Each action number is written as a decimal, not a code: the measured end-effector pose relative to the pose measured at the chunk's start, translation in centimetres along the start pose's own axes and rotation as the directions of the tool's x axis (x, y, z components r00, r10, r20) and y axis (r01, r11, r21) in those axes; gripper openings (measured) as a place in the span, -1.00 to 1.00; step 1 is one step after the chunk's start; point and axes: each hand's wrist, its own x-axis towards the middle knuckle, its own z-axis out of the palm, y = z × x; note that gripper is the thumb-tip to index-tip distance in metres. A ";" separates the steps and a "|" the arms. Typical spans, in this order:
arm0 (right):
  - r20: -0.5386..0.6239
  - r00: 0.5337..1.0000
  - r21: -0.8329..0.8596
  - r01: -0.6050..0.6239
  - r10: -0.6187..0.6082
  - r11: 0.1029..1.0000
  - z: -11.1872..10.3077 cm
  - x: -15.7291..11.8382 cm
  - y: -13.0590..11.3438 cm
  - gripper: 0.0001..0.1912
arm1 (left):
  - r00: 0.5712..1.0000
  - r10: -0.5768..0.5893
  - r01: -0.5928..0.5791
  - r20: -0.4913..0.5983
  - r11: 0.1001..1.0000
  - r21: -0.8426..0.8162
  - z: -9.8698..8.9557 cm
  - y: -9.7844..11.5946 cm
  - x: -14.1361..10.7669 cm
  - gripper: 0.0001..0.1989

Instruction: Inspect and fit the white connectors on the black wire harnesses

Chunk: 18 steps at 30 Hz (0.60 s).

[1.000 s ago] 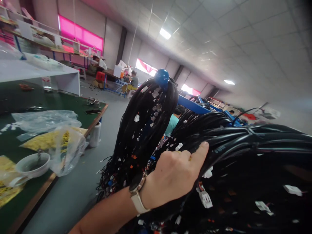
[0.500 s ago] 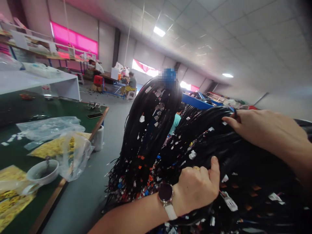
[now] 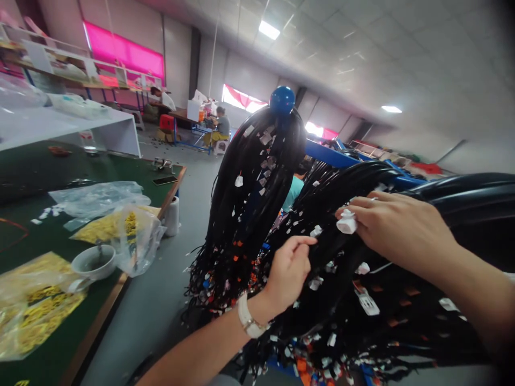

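Item: black cable bundle (image 3: 362,225), draped over a rack at our right, its ends hanging loose with many small white and orange connectors; a second bundle (image 3: 253,198) hung just beside it under a blue knob (image 3: 282,100).

Our right hand (image 3: 396,230): grip closed on a white connector (image 3: 346,222), pinched at the fingertips, at the top of the near bundle.

Our left hand (image 3: 287,271): fingers curled into the hanging strands lower down; whether they clasped any one cable, we could not tell.

Hazards, as we judged them: the strands lay tangled, so a pull on the connector could snag neighbours or strain its wires; a loosened bundle could slide off the rack; the bags (image 3: 120,236) and cup (image 3: 93,261) on the green surface (image 3: 48,177) stood well apart, at little risk.
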 end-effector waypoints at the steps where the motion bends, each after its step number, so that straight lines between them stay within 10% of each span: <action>1: 0.067 0.998 -0.002 0.003 -0.003 1.000 -0.2 0.7 0.0 -0.76 | 0.992 -0.121 0.111 -0.044 0.977 -0.184 -0.8 -0.3 0.0 -0.77; 8: 0.261 0.965 -0.011 -0.030 0.032 0.999 1.0 5.2 0.9 -0.71 | 0.793 -0.584 0.346 -0.172 0.664 -0.663 -5.4 -3.3 1.0 -0.87; 18: 0.481 0.876 0.197 -0.115 0.006 0.974 2.1 8.0 3.5 -0.56 | 0.854 -0.510 0.335 -0.098 0.685 -0.647 -5.0 -1.6 3.3 -0.88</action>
